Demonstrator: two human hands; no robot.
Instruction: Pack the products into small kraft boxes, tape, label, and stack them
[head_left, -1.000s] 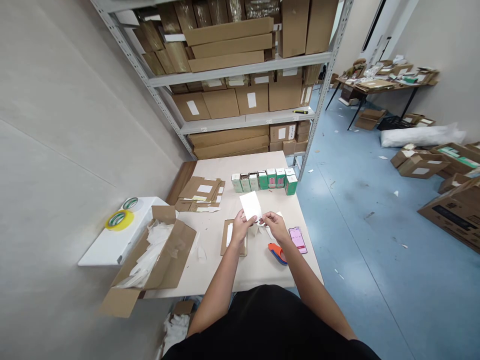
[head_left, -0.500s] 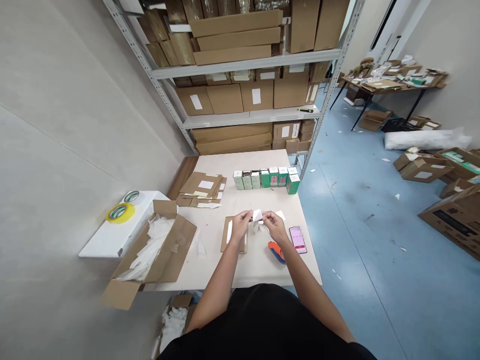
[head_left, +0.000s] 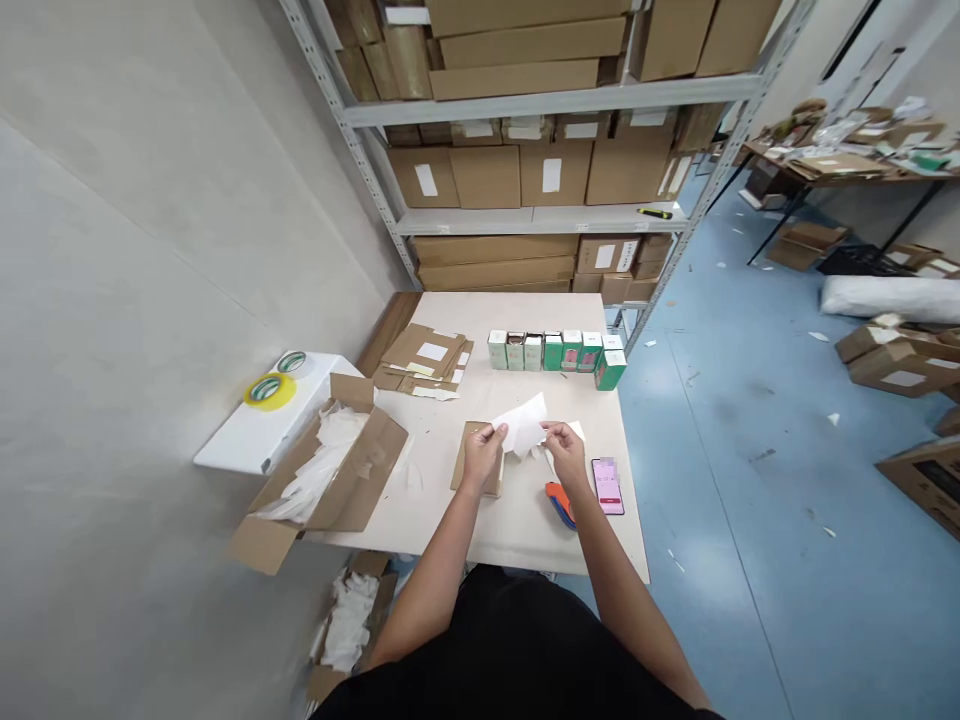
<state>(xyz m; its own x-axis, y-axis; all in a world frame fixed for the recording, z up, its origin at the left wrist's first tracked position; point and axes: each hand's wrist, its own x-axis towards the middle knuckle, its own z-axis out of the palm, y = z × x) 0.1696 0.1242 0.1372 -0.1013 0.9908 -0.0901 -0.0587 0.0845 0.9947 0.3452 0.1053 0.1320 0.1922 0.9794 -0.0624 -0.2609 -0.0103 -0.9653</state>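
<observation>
Both hands meet over the middle of the beige table point(head_left: 517, 530). My left hand point(head_left: 482, 452) and my right hand point(head_left: 564, 448) each pinch an edge of a white paper sheet point(head_left: 523, 428), holding it up between them. Under the left hand lies a flat brown cardboard piece point(head_left: 466, 460). An orange and blue tape dispenser point(head_left: 559, 500) and a phone with a pink screen point(head_left: 607, 484) lie just right of my right hand. A row of small green and white boxes point(head_left: 556, 352) stands farther back.
A pile of flattened cardboard point(head_left: 424, 360) lies at the back left. An open carton of white paper scraps point(head_left: 330, 475) overhangs the table's left edge beside a white shelf with tape rolls point(head_left: 271, 388). Metal shelving with cartons point(head_left: 540, 170) stands behind. Blue floor with boxes lies right.
The white sheet was held upright, then bunched small between the hands, and now spreads out wider between them. The camera view has shifted left and tilted down slightly.
</observation>
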